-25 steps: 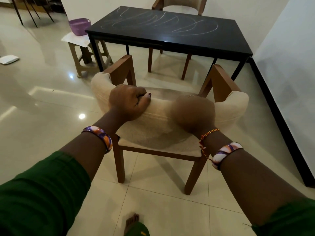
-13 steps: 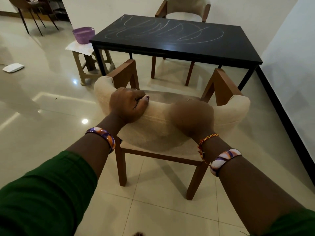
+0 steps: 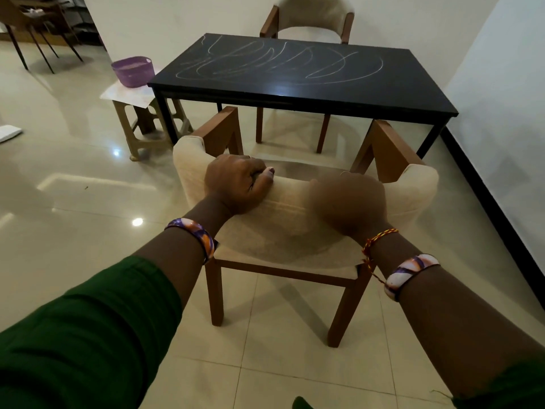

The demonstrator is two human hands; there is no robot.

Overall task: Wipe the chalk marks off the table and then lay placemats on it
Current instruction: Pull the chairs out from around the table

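Pale tiles lie bare on our left and between chair (image 3: 295,208) and table (image 3: 354,95). We close our left hand (image 3: 236,184) and right hand (image 3: 348,205) over the chair's padded back. Chalk marks (image 3: 283,62) cover the tabletop ahead; its right edge nears the wall.

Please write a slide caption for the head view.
Both hands, left hand and right hand, grip a chair before the chalk-marked table.
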